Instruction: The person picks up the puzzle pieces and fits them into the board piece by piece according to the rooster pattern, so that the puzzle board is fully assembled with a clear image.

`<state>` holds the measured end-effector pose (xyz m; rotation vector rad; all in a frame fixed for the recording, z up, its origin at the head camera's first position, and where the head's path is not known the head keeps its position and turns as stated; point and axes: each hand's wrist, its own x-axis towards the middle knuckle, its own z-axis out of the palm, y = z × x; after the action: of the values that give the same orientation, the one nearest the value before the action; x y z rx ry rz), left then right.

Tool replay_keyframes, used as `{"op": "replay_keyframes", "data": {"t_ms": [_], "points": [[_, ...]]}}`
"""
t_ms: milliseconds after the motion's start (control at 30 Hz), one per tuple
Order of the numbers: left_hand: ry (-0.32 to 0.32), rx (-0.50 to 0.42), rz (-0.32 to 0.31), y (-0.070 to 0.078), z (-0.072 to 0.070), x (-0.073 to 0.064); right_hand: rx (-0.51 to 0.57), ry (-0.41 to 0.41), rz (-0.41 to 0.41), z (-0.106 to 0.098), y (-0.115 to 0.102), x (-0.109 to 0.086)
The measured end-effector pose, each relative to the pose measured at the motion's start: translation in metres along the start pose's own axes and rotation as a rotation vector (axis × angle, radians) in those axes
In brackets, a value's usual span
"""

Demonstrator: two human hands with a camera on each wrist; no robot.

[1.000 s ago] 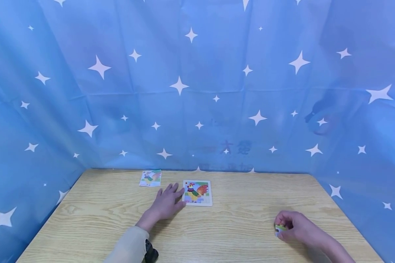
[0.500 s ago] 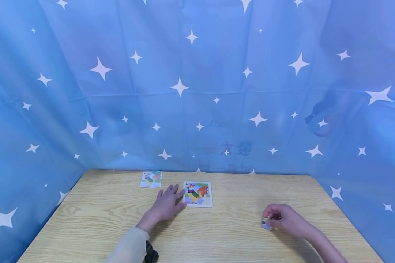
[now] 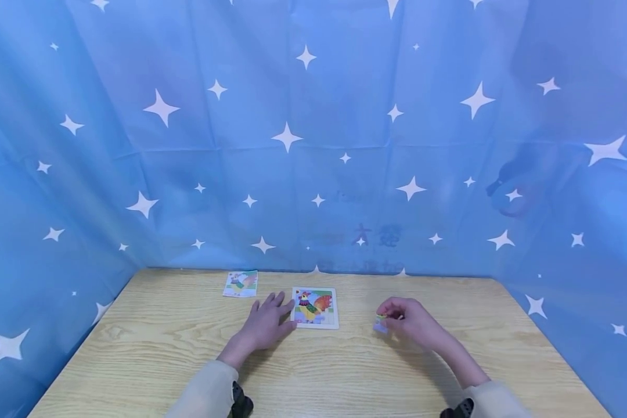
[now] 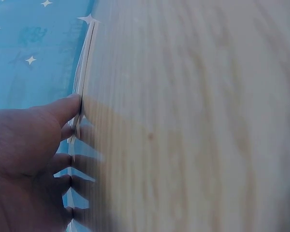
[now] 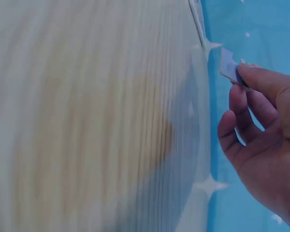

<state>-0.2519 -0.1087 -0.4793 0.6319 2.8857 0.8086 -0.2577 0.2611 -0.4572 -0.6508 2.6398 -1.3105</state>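
Observation:
A rooster jigsaw puzzle [image 3: 313,307] in a white frame lies flat on the table, with a pale patch at its lower right. My left hand [image 3: 265,325] rests at its left edge, fingers spread and straight, thumb touching the frame's lower left. In the left wrist view the thumb [image 4: 65,108] meets the edge of the puzzle tray [image 4: 84,72]. To the right of the puzzle, above the table, my right hand [image 3: 410,322] pinches a puzzle piece [image 3: 380,325] between thumb and fingers. The right wrist view shows that puzzle piece [image 5: 228,65] tilted, its face partly covered by the thumb.
A small picture card [image 3: 240,284] with the same rooster lies at the back left of the wooden table [image 3: 334,377]. A blue curtain [image 3: 313,145] with white stars hangs behind and along both sides.
My right hand has moved left and farther back across the table, carrying the puzzle piece closer to the framed puzzle. The left hand has stayed in place.

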Motion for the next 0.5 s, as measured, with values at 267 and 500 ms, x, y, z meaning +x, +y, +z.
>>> {"op": "replay_keyframes", "data": {"t_ms": [267, 500], "points": [[0.001, -0.017, 0.009, -0.001, 0.0, 0.001, -0.012, 0.017, -0.02, 0.027, -0.01, 0.034], [0.0, -0.018, 0.007, -0.002, 0.0, 0.001, 0.0, -0.036, -0.014, 0.055, -0.023, 0.062]]}}
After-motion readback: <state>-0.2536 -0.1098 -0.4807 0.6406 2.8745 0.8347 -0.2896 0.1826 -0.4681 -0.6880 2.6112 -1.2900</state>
